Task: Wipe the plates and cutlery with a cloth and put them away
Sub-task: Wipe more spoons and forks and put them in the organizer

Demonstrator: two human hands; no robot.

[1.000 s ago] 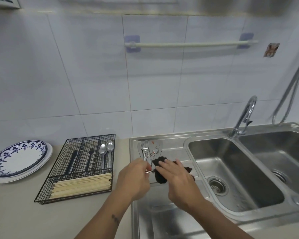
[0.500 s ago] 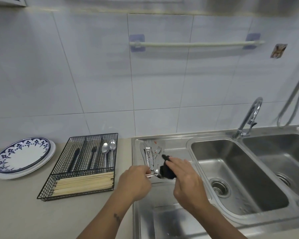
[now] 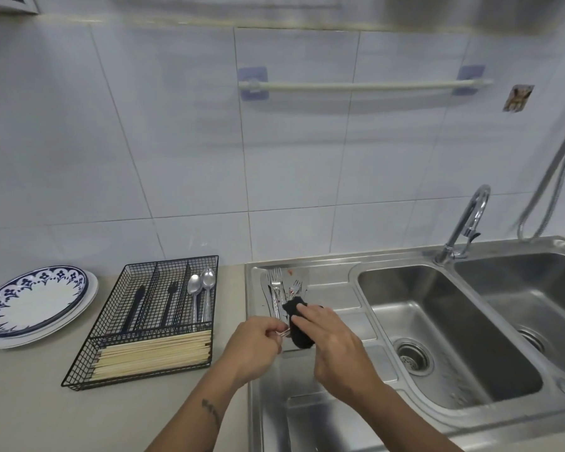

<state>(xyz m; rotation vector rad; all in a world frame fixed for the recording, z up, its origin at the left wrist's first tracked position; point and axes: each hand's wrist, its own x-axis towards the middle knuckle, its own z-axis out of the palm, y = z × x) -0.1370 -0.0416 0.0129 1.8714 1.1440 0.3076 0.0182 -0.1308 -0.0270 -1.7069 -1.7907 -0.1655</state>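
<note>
the left hand [image 3: 253,349] pinches a metal handle [image 3: 283,334] over the sink's drainboard [image 3: 346,298], and the right hand [image 3: 335,349] grips a black cloth [image 3: 299,327] wrapped round it. more forks [image 3: 276,288] lie at 12 o'clock from the hands. at 9 o'clock, on the counter [image 3: 30,402], sit a wire tray [image 3: 150,321] with spoons [image 3: 201,288] and stacked plates [image 3: 33,305].

Brushed steel sink [image 3: 366,278], matt black cloth [image 3: 299,332], shiny metal forks [image 3: 276,288], black wire basket [image 3: 111,321], glossy wall tiles [image 3: 177,141].
</note>
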